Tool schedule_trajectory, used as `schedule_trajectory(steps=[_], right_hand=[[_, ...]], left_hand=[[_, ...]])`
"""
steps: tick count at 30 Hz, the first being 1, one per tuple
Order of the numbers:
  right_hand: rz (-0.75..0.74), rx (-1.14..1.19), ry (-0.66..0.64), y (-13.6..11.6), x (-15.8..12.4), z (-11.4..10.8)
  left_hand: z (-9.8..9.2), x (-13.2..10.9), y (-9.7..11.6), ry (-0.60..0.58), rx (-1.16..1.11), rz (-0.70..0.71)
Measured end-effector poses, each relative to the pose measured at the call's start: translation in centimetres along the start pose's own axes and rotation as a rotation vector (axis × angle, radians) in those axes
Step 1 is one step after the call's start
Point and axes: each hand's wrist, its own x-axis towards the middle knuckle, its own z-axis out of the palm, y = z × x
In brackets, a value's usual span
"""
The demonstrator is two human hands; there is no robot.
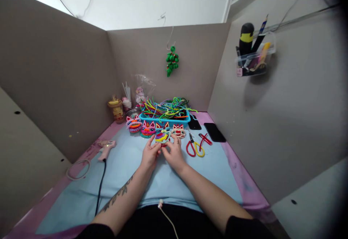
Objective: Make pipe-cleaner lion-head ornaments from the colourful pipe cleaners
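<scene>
My left hand (149, 154) and my right hand (174, 152) meet over the light blue mat (127, 173), both pinching a small multicoloured pipe-cleaner figure (162, 136) held between them. The figure has yellow, purple and green loops and stands just in front of a row of similar finished figures (148, 128). Fingers of both hands are curled on its lower edge.
A blue basket (163, 120) full of coloured pipe cleaners sits behind the figures. Red-and-yellow scissors (194, 147) and red snips (204, 139) lie right of my hands, two dark phones (214, 132) beyond. A pink glue gun (106, 148) with black cord lies left. Grey partitions surround the desk.
</scene>
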Motion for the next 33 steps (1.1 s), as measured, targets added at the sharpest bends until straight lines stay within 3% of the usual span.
schedule_trajectory(steps=[8, 14, 33], right_hand=[[0.089, 0.05, 0.023, 0.47, 0.07, 0.57], [0.057, 0.049, 0.021, 0.16, 0.07, 0.34], [0.025, 0.064, 0.04, 0.11, -0.04, 0.34]], left_hand=[[0.48, -0.48, 0.0, -0.012, 0.063, 0.032], [0.46, -0.42, -0.22, 0.055, 0.109, 0.095], [0.47, -0.49, -0.01, 0.014, 0.083, 0.106]])
